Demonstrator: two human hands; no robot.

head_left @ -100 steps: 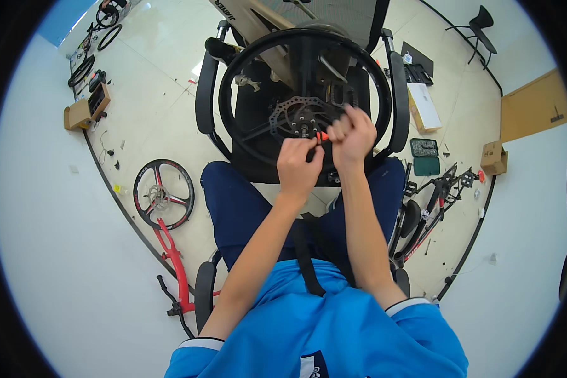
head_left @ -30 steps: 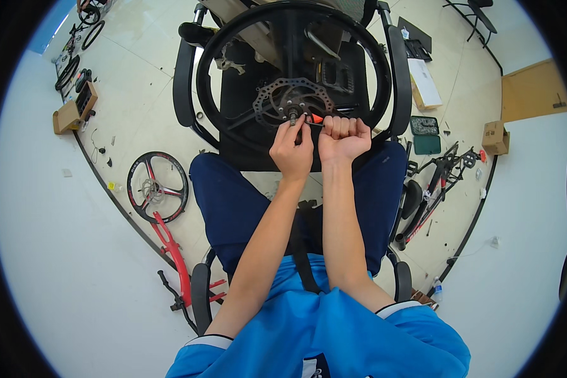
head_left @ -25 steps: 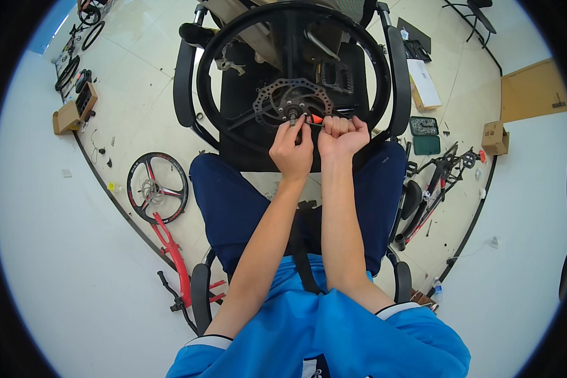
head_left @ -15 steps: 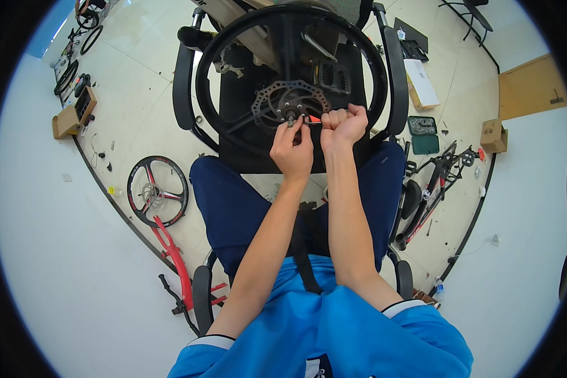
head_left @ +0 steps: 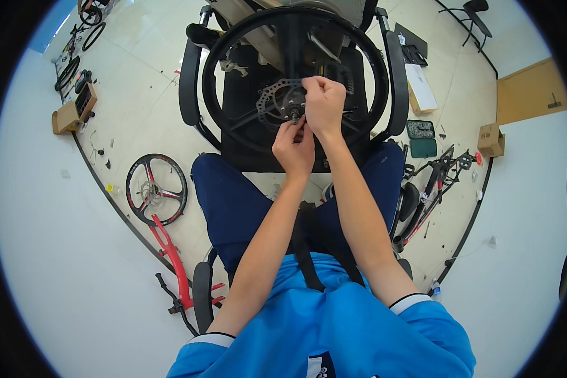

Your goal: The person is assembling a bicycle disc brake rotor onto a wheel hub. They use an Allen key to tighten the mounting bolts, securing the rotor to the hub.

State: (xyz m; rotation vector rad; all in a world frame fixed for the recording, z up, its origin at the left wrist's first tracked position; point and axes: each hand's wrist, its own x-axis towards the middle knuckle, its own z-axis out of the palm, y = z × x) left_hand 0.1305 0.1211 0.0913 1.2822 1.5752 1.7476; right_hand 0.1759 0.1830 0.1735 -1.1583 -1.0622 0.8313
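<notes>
A black bicycle wheel [head_left: 211,94] lies on the black office chair seat in front of me. At its hub is a perforated metal brake disc [head_left: 266,101] with a threaded axle [head_left: 295,114] sticking out toward me. My left hand [head_left: 294,148] is closed in a pinch right at the axle's near end; what its fingertips grip is too small to tell. My right hand [head_left: 325,108] is closed in a fist over the right part of the disc, hiding it. Whatever the right fist holds is hidden.
The chair's armrests [head_left: 189,82] flank the wheel. A pedal and grey frame parts [head_left: 258,44] lie behind it. On the floor at left are a spoked wheel [head_left: 132,195] and red frame [head_left: 181,271]; at right, a green case [head_left: 423,148], white box [head_left: 421,88] and dark bike frame [head_left: 438,176].
My right fist has moved up and left, from beside the hub to over the disc. The thin tool and red piece seen between my hands no longer show. The left hand stays at the axle.
</notes>
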